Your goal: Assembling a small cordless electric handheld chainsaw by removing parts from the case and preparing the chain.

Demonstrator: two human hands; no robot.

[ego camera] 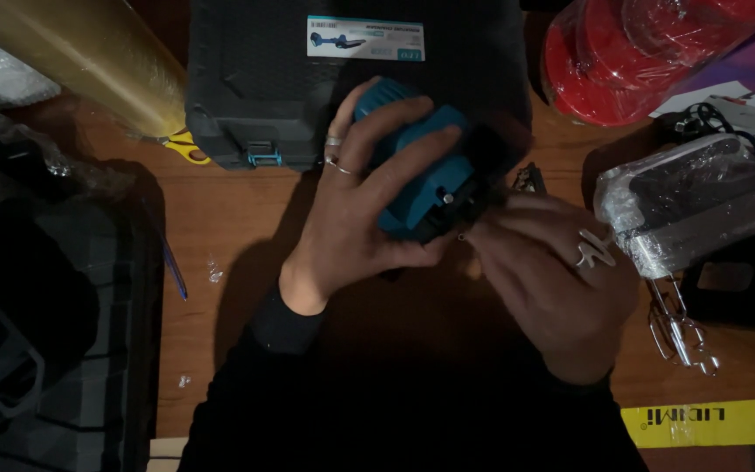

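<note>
Head view shows a dark carrying case [264,79] lying on the wooden table [229,227] just beyond the hands. In front of it, the left hand [351,218] is wrapped around the fat body of a blue power tool [417,179], fingers clamped over its top. The tool looks like hard plastic, stiff and fairly heavy, likely best gripped around that thick middle. The right hand [552,280] sits just right of it, fingertips pinched together at the tool's black front end; I cannot tell what they pinch. Further right lies a plastic-wrapped hand mixer [692,201].
</note>
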